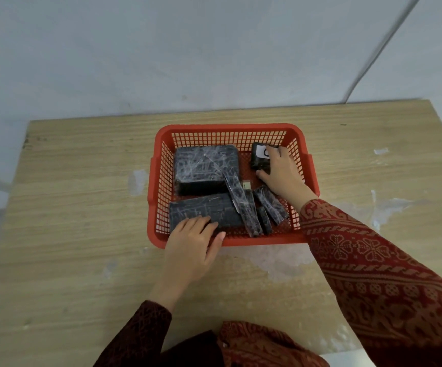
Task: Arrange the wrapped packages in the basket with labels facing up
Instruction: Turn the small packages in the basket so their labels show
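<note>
A red plastic basket (159, 165) sits on the wooden table and holds several black packages wrapped in clear film. My right hand (280, 173) grips a small package (259, 157) at the basket's far right corner, its white label facing up. My left hand (190, 242) rests over the near rim, fingers on a long flat package (204, 207) at the front left. A large block (206, 168) lies at the back left. Three narrow packages (243, 205) lean on edge in the front middle; no label shows on them.
The wooden table (69, 207) has pale worn patches around the basket. A grey wall rises just behind the table's far edge, with a white cable (373, 56) running down at the right. Patterned red sleeves cover both arms.
</note>
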Motion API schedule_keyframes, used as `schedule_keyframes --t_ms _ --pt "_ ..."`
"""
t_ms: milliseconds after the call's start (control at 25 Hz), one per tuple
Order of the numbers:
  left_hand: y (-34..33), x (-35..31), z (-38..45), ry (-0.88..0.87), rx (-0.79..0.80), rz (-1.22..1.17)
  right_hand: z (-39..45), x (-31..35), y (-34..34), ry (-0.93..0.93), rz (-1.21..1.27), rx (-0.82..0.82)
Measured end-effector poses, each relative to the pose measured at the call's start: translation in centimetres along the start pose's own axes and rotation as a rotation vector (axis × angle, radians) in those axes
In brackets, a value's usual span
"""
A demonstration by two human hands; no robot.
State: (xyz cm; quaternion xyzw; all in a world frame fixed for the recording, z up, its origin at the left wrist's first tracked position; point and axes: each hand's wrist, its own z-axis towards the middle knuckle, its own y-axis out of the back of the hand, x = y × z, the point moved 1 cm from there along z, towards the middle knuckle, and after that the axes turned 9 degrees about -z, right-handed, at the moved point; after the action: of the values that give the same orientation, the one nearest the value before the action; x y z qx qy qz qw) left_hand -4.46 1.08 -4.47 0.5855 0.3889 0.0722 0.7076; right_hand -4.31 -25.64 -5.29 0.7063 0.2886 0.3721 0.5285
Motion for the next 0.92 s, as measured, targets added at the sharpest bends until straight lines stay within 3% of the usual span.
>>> schedule_keyframes --t_ms 120,360,520,800,920 --pt "-0.2 -0.1 -0.1 0.016 -0.021 0.019 -1.5 -0.5 -0.1 0.036 -0.032 -0.060" --pt "-0.3 -0.3 -0.1 0.022 -0.041 0.023 -1.3 -1.4 -0.5 -0.018 0.018 0.149" --pt "-0.2 -0.4 -0.1 0.012 -0.067 0.026 0.1 -1.5 0.3 -0.043 0.062 0.372" --pt "-0.2 -0.4 -0.1 -0.011 -0.092 0.025 0.4 0.2 -0.1 -0.017 -0.178 0.212" --pt "-0.2 -0.3 -0.1 -0.017 -0.104 0.027 0.4 -0.3 0.7 0.036 -0.156 0.240"
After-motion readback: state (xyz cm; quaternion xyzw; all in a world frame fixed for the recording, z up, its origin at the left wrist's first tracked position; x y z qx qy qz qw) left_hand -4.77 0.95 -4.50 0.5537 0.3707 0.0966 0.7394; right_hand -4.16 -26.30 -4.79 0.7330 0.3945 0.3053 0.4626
